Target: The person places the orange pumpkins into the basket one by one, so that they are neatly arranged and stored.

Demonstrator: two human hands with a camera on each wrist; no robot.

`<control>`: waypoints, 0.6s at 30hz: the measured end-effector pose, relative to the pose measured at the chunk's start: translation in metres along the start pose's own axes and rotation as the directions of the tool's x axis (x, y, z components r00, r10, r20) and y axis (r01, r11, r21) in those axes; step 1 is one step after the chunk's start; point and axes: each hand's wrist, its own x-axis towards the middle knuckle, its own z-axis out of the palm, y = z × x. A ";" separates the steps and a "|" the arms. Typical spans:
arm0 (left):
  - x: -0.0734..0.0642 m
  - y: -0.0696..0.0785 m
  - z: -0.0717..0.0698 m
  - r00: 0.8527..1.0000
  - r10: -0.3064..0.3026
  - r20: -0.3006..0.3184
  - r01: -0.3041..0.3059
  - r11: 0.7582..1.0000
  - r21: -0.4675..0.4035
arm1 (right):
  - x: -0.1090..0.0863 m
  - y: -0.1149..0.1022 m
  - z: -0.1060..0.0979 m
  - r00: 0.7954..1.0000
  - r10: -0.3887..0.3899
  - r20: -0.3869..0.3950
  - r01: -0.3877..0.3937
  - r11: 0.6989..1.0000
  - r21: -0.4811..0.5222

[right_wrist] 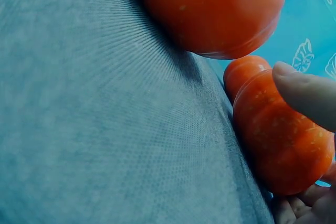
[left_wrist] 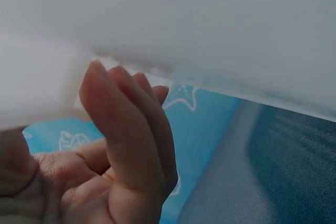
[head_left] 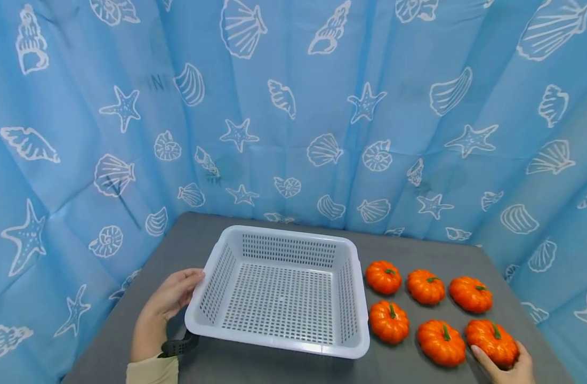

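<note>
A white perforated plastic basket [head_left: 279, 341] sits at the middle of the grey table, with nothing inside. My left hand [head_left: 170, 296] grips its left rim; in the left wrist view the bent fingers [left_wrist: 131, 124] meet the rim's underside. At the near right, my right hand [head_left: 511, 368] holds an orange pumpkin [head_left: 491, 340] with a green stem, thumb on one side and fingers on the other. The right wrist view shows this pumpkin [right_wrist: 283, 135] low by the table surface, between thumb and fingers.
Several more orange pumpkins stand right of the basket in two rows, among them a front one [head_left: 441, 344] beside the held one and a back one [head_left: 471, 294]. A blue shell-patterned curtain [head_left: 293, 106] hangs behind the grey table [head_left: 255, 368].
</note>
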 end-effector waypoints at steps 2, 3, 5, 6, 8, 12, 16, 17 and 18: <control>0.003 0.005 0.001 0.999 -0.015 -0.038 0.016 0.999 0.035 | -0.002 -0.002 0.002 1.000 -0.005 -0.025 0.005 1.000 -0.015; 0.005 0.007 0.002 0.999 -0.017 -0.047 0.019 0.999 0.048 | -0.003 -0.003 0.004 0.999 0.000 -0.034 -0.001 1.000 -0.024; 0.008 0.011 0.003 0.998 -0.020 -0.058 0.023 0.998 0.056 | -0.006 -0.004 0.007 0.999 0.026 -0.047 -0.027 0.999 -0.022; 0.009 0.013 0.003 0.998 -0.019 -0.060 0.023 0.998 0.057 | -0.007 -0.005 0.009 0.998 0.043 -0.051 -0.044 0.999 -0.022; 0.011 0.014 0.005 0.997 -0.025 -0.072 0.028 0.998 0.051 | -0.008 -0.006 0.012 0.995 0.078 -0.059 -0.079 0.997 -0.008; 0.012 0.014 0.006 0.997 -0.027 -0.074 0.031 0.998 0.059 | -0.011 -0.008 0.017 0.989 0.112 -0.100 -0.111 0.994 0.018; 0.009 0.009 0.006 0.996 -0.045 -0.071 0.049 0.998 0.049 | -0.012 -0.007 0.019 0.987 0.098 -0.131 -0.099 0.995 0.000; 0.008 0.008 0.005 0.997 -0.045 -0.065 0.048 0.998 0.046 | -0.011 -0.007 0.019 0.987 0.089 -0.133 -0.090 0.996 0.000; 0.007 0.007 0.005 0.997 -0.046 -0.064 0.049 0.998 0.039 | -0.010 -0.006 0.019 0.987 0.085 -0.133 -0.088 0.996 -0.010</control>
